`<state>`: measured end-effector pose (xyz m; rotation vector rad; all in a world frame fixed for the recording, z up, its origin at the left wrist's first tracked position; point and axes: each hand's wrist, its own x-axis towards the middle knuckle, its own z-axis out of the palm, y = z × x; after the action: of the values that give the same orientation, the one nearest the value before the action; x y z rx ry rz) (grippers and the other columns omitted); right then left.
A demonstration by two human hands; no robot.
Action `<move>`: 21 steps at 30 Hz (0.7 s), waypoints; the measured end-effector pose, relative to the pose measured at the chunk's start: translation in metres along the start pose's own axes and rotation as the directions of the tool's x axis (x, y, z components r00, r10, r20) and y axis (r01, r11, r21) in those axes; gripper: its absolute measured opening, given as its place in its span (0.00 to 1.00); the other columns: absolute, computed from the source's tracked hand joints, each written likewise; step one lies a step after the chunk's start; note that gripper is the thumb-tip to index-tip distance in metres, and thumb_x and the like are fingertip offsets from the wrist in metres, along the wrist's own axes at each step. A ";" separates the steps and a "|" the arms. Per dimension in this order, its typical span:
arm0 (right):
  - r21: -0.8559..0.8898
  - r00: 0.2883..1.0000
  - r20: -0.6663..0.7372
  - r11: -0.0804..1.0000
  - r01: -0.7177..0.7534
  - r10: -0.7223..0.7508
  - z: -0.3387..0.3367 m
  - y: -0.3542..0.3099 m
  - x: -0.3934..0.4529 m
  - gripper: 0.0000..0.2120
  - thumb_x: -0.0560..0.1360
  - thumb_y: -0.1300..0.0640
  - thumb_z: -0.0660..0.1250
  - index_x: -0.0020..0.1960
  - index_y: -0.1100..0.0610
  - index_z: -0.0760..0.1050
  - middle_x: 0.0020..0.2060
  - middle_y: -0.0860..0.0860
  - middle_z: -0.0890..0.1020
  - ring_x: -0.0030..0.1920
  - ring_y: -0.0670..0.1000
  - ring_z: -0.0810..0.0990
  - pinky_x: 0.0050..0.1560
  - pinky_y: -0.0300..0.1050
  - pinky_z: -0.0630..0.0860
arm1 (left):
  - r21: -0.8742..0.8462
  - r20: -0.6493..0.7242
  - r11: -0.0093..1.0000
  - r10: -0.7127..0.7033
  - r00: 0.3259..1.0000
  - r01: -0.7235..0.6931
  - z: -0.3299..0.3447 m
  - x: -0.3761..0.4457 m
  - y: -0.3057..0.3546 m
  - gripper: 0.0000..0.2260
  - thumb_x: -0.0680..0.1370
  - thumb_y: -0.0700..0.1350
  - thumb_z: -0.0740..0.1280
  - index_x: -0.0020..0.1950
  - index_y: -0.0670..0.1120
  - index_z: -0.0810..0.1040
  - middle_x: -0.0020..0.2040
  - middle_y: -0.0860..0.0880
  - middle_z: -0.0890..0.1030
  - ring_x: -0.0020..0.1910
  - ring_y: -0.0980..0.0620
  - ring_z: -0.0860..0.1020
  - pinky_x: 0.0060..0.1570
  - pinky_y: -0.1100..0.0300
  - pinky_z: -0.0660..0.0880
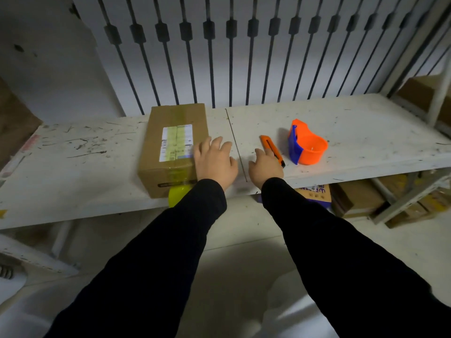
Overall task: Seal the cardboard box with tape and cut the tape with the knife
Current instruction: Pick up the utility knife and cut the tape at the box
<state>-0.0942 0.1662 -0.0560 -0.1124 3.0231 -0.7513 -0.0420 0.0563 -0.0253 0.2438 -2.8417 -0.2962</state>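
Observation:
A closed cardboard box [170, 152] lies on the white table [353, 132], with yellowish clear tape running down its middle over a white label. A yellow tape roll [177, 195] peeks out at the box's near edge, partly hidden by my left sleeve. My left hand [216, 162] rests flat against the box's right side, fingers spread, holding nothing. My right hand [264, 167] lies on the table, fingertips touching or almost touching the orange utility knife [272, 150]. An orange and blue tape dispenser [306, 143] stands right of the knife.
A seam [235, 142] splits the tabletop between my hands. Behind the table is a white wall with dark vertical bars. Cardboard boxes [361, 198] are stacked under and beside a metal shelf frame at the right. Brown cardboard leans at far left.

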 end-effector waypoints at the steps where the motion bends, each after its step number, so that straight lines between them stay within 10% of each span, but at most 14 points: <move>1: -0.007 1.000 -0.012 1.000 -0.024 0.024 0.002 0.005 0.006 0.20 0.78 0.56 0.57 0.69 0.59 0.65 0.72 0.58 0.64 0.68 0.59 0.68 0.67 0.54 0.70 | 0.007 0.007 1.000 0.018 1.000 -0.018 0.004 0.004 0.007 0.19 0.77 0.48 0.58 0.68 0.50 0.70 0.72 0.49 0.68 0.73 0.47 0.61 0.72 0.48 0.54; 12: -0.153 0.987 0.010 0.975 -0.159 0.163 0.020 0.039 0.041 0.23 0.79 0.60 0.52 0.73 0.59 0.57 0.73 0.64 0.59 0.73 0.63 0.58 0.74 0.55 0.58 | 0.109 0.030 0.989 -0.106 0.994 0.102 0.024 0.026 0.026 0.19 0.76 0.51 0.57 0.65 0.49 0.73 0.72 0.48 0.68 0.70 0.45 0.65 0.67 0.45 0.59; 21: -0.122 0.973 -0.066 0.967 -0.226 0.219 0.018 0.032 0.044 0.16 0.79 0.62 0.54 0.67 0.61 0.64 0.62 0.63 0.71 0.60 0.62 0.74 0.60 0.54 0.72 | 0.121 0.043 0.989 -0.093 0.995 0.087 0.026 0.025 0.025 0.18 0.76 0.51 0.57 0.64 0.49 0.74 0.73 0.48 0.67 0.71 0.46 0.64 0.67 0.44 0.57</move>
<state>-0.1393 0.1826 -0.0867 0.2447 3.0597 -0.5488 -0.0764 0.0804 -0.0383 0.3948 -2.9053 -0.1525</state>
